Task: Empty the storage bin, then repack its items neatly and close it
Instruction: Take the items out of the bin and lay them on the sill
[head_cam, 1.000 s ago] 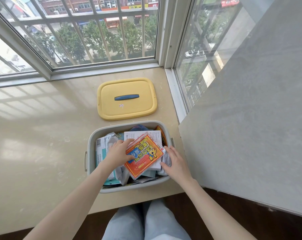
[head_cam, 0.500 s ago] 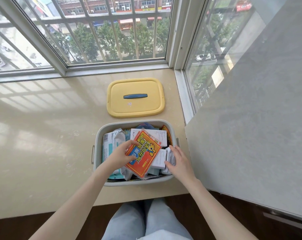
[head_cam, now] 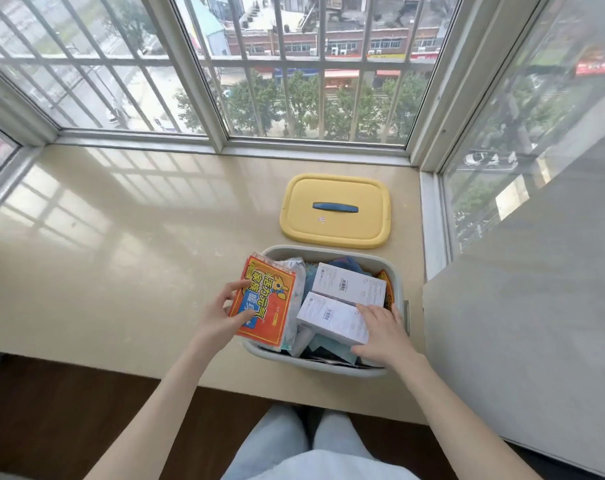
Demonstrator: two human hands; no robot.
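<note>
A glossy beige stone counter (head_cam: pixel 121 244) fills a bay of barred windows (head_cam: pixel 315 67) that look down on trees and a street; window light lies in squares across its left part. A grey stone-look wall panel (head_cam: pixel 536 341) closes the right side, and dark wood floor (head_cam: pixel 51 420) shows below the near edge, with the person's pale-jeaned knees (head_cam: pixel 308 448) at the bottom.

One grey storage bin (head_cam: pixel 396 289) stands at the near edge of the counter, right of centre, still full. One yellow lid (head_cam: pixel 335 211) with a blue handle lies flat just beyond it, on the far side, apart from the bin.

In the bin two white boxes (head_cam: pixel 348 284) lie side by side on top, over blue and white packets too jumbled to count. One orange packet (head_cam: pixel 264 301) with yellow lettering is over the bin's left rim, with a thin stack of similar packets under it.

The left hand (head_cam: pixel 221 317) has its grip closed on the orange packet, thumb on its face and fingers at its left edge. The right hand (head_cam: pixel 384 336) lies on the nearer white box, thumb at its near edge; whether its grip actually holds the box cannot be told.
</note>
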